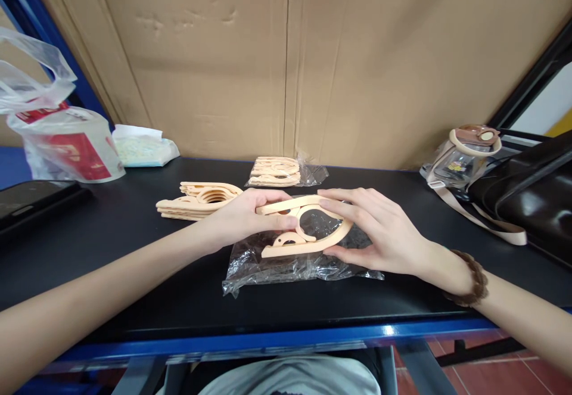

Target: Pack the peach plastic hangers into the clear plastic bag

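One cream-coloured, folded plastic hanger (pixel 308 248) with a rounded opening is held between both hands, just above a crinkled, clear plastic bag (pixel 263 273) on a black-topped bench (pixel 187 302) with a blue edge. Its upper bar is pinched near the left end by the left hand (pixel 254 213), the thumb being laid across the near side. Its curved right end is gripped by the right hand (pixel 386 228), with the fingers set along the top and the thumb placed beneath. A brown, ruffled band (pixel 471 279) is worn on the right wrist. Beside the left hand, a stack of matching cream hangers (pixel 185 208) is laid flat. Farther back, another cream-coloured pile (pixel 273 171) is seen with clear wrapping (pixel 315 174) at its right. At the left, a white tub with red print (pixel 87 154) is enclosed in a translucent carrier bag (pixel 40 76), and a pale, soft packet (pixel 145 148) is set next to it. At the right, a clear bottle with a brown lid (pixel 465 156) is placed near a shiny dark leather bag (pixel 531 186). The bench is backed by brown cardboard (pixel 357 73).
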